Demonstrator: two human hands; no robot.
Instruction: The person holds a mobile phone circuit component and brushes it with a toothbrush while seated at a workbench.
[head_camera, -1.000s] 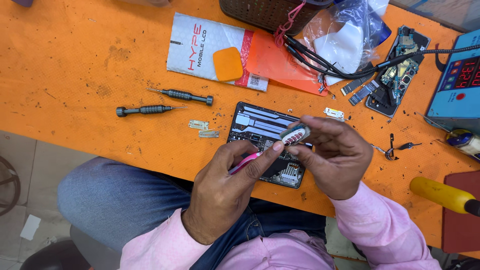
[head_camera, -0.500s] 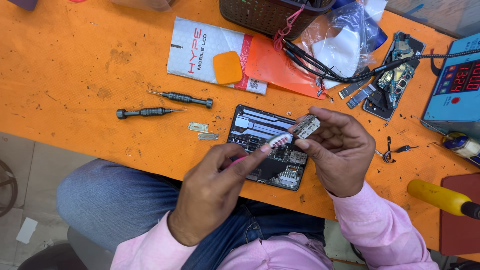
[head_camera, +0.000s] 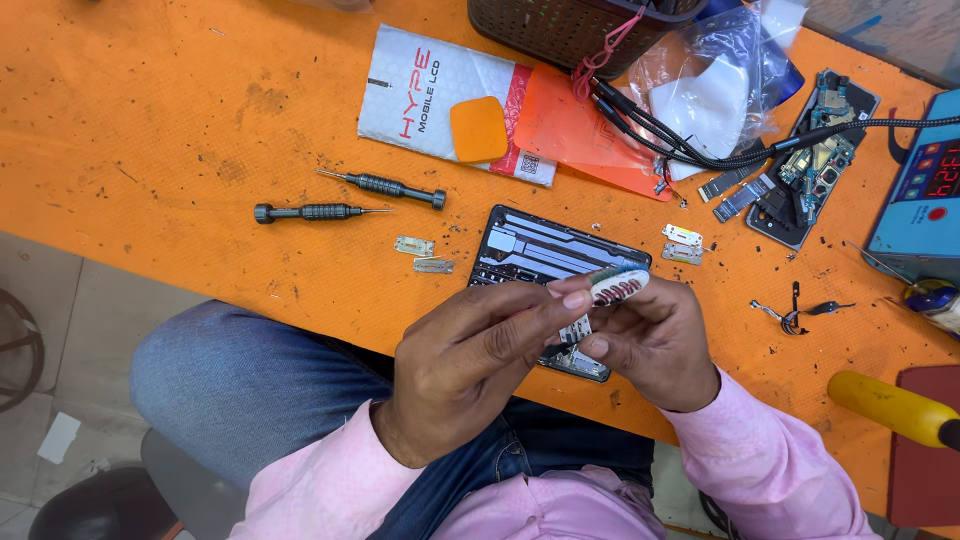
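My left hand (head_camera: 480, 350) and my right hand (head_camera: 655, 345) meet just above an opened black phone (head_camera: 535, 248) that lies on the orange table (head_camera: 200, 150). Between their fingertips they pinch a small oval part (head_camera: 620, 287), white with dark red stripes, held a little above the phone's lower end. My right hand holds it from below and the right. The fingertips of my left hand press on its left end. The pink tool seen earlier in my left hand is out of sight.
Two dark screwdrivers (head_camera: 385, 186) (head_camera: 315, 211) and small metal plates (head_camera: 415, 246) lie left of the phone. Behind are a white packet (head_camera: 420, 90), an orange pad (head_camera: 478, 128), cables (head_camera: 680, 140), a second stripped phone (head_camera: 815, 160) and a blue device (head_camera: 925, 190). A yellow handle (head_camera: 885, 405) lies at the right.
Both hands have risen slightly off the phone with the small part. My left hand turned over, so the pink tool no longer shows.
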